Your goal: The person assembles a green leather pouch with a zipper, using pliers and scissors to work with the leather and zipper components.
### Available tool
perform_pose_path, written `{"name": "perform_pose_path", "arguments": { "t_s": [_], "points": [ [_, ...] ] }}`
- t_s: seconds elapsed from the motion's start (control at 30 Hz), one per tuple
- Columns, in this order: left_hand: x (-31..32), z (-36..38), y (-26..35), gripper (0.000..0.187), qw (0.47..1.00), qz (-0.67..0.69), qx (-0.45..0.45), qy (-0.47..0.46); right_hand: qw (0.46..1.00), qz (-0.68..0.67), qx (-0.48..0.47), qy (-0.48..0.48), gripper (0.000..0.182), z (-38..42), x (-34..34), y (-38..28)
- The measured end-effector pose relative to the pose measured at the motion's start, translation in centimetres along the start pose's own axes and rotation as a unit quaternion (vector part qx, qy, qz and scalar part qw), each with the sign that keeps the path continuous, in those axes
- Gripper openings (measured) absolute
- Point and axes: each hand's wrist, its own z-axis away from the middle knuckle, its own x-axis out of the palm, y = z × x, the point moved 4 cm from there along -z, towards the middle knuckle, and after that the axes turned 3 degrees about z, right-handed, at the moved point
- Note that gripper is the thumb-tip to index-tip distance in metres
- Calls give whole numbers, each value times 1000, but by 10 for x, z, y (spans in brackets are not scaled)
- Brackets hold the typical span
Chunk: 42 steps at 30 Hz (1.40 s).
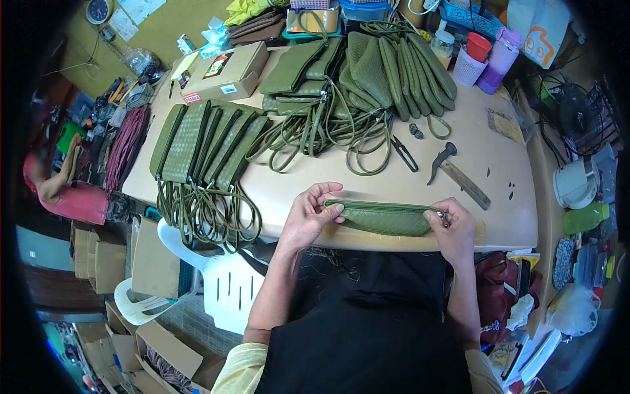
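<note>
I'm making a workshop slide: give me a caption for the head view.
Left hand and right hand hold a green woven-texture zip pouch at the table's edge, hammer beyond.

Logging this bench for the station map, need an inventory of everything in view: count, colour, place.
Pouch: 1, green, between both hands
Bags: many overlapping, green, table left and far middle
Hammer: 1, dark head, brown handle, table right
Snips: 1, dark, left of hammer
Carton: 1, brown, table far left
Bottle: 1, purple, far right
Table: 1, cream, centre
Chair: at least 1, white, left
Floor boxes: several, brown, left
Clock: 1, dark face, upper-left wall
Other person: 1, red top, left
Small clutter: uncounted, mixed, around the edges
Apron: 1, black, on wearer
Left hand: 1, bare, pouch's left end
Right hand: 1, bare, pouch's right end
</note>
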Motion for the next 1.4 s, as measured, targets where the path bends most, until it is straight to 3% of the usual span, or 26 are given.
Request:
{"name": "perform_pose_path", "arguments": {
  "t_s": [0.3, 0.4, 0.47, 0.53, 0.6, 0.67, 0.73, 0.87, 0.9, 0.97, 1.0, 1.07, 1.13, 1.2, 1.4],
  "points": [
    [-4, -6, -10, 37, 997, 77, -14, -19, 999, -27, 11, 25, 10, -7, 4, 7],
    [-3, -7, -12, 36, 996, 81, -15, -15, 1000, -27, 13, -2, 11, -12, -4, 6],
    [-2, -6, -10, 34, 998, 58, 14, 12, 993, 22, -58, -98, 15, -24, -17, -16],
    [2, -6, -13, 33, 999, 45, 11, 21, 980, -174, -41, -87, 20, -50, -28, -17],
    [3, -6, -15, 31, 998, 40, 16, 36, 998, 43, -45, -25, 23, -91, -35, -12],
    [4, -6, -18, 32, 998, 49, 20, 36, 988, 97, -102, -57, 29, -132, -16, -7],
    [4, -6, -15, 32, 997, 58, 30, 43, 971, 178, -162, -10, 31, -170, 14, 15],
    [4, -4, -14, 31, 998, 43, 26, 49, 926, 319, -200, -12, 28, -195, 42, 31],
    [4, -4, -15, 31, 998, 44, 24, 43, 925, 318, -207, -14, 28, -195, 42, 17],
    [3, -3, -13, 30, 997, 52, 27, 40, 978, 179, -97, -44, 30, -181, 25, -20],
    [4, -2, -11, 30, 998, 43, 26, 34, 985, 75, -136, -72, 27, -171, 18, -33],
    [7, -1, -9, 30, 999, 40, 19, 26, 970, 76, -130, -192, 24, -116, 12, -99],
    [6, -3, -11, 31, 998, 49, 16, 19, 922, 59, -337, -183, 23, -73, 32, -119],
    [8, -4, -12, 31, 998, 55, 17, 11, 899, 37, -396, -185, 19, -48, 60, -123],
    [13, 3, -11, 32, 999, 9, 38, 5, 909, 78, -357, -199, 17, -54, 79, -106]
  ]
}}
